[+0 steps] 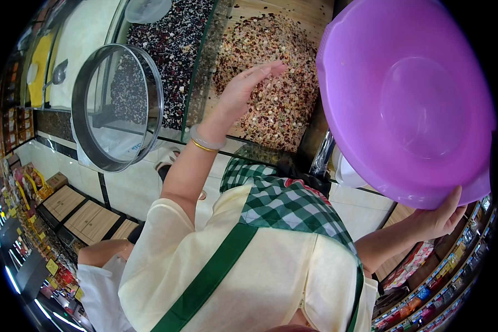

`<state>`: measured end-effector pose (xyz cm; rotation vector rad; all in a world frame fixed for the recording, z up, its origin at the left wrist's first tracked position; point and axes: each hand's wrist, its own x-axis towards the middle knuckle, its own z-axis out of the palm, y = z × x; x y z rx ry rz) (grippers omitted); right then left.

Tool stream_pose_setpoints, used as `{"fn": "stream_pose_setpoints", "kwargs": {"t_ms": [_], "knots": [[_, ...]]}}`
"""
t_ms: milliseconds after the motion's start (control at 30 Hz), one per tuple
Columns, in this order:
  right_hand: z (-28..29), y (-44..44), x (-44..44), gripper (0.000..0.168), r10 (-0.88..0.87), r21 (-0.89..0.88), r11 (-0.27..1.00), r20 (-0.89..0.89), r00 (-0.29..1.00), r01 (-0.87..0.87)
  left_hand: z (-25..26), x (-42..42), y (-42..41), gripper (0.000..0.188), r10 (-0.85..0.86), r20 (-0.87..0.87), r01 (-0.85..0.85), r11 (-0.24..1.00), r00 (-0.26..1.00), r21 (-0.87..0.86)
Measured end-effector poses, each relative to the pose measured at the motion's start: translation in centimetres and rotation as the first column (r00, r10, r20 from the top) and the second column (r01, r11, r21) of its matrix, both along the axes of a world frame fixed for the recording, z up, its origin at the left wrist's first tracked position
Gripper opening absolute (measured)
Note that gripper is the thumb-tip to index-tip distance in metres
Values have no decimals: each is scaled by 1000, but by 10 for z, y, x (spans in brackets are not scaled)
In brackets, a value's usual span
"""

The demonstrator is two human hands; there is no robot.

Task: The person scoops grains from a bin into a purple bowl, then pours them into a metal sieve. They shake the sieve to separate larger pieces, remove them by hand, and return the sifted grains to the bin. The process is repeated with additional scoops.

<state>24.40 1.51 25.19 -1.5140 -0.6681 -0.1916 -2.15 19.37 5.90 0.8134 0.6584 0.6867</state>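
Note:
My left hand (pixel 249 85), with bracelets at the wrist, reaches over a heap of mixed grains and beans (pixel 280 112). Its fingers are stretched out and nothing shows in them; whether they touch the grains I cannot tell. At the right, my right hand (pixel 440 218) grips the rim of a large purple plastic basin (pixel 423 108). The basin is tilted so that its inside faces me, and no grains show in it. The heap lies in a wood-bottomed bin (pixel 269 6) between the basin and a glass divider (pixel 199 62).
A round metal-rimmed sieve (pixel 155 103) is tilted at the left, before a bin of dark mixed grains (pixel 170 54). Farther left are a white bin (pixel 83 45) with a metal scoop (pixel 59 74) and a yellow one (pixel 40 68). A person's white sleeve (pixel 99 282) shows behind me.

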Motion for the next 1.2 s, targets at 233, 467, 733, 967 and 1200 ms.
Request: {"fn": "stream_pose_setpoints", "kwargs": {"t_ms": [233, 467, 733, 967, 1200], "knots": [[1, 0, 1, 29, 9, 2, 1000, -4, 1000, -9, -68, -12, 34, 48, 232, -705, 187, 867, 670, 463], [3, 1, -3, 31, -16, -5, 1000, 2, 1000, 16, -97, 30, 50, 55, 382, -827, 551, 618, 413, 561], [3, 3, -7, 30, -100, -21, 995, 1, 995, 100, -137, 77, 33, 53, 288, -818, 735, 360, 498, 574], [4, 5, -7, 31, -102, -16, 995, 5, 995, 102, -139, 71, -40, 44, 141, -679, 668, 121, 721, 734], [5, 2, -9, 30, -81, -1, 997, 20, 996, 81, -138, 70, -57, 32, -29, -836, 831, 132, 548, 540]]}}
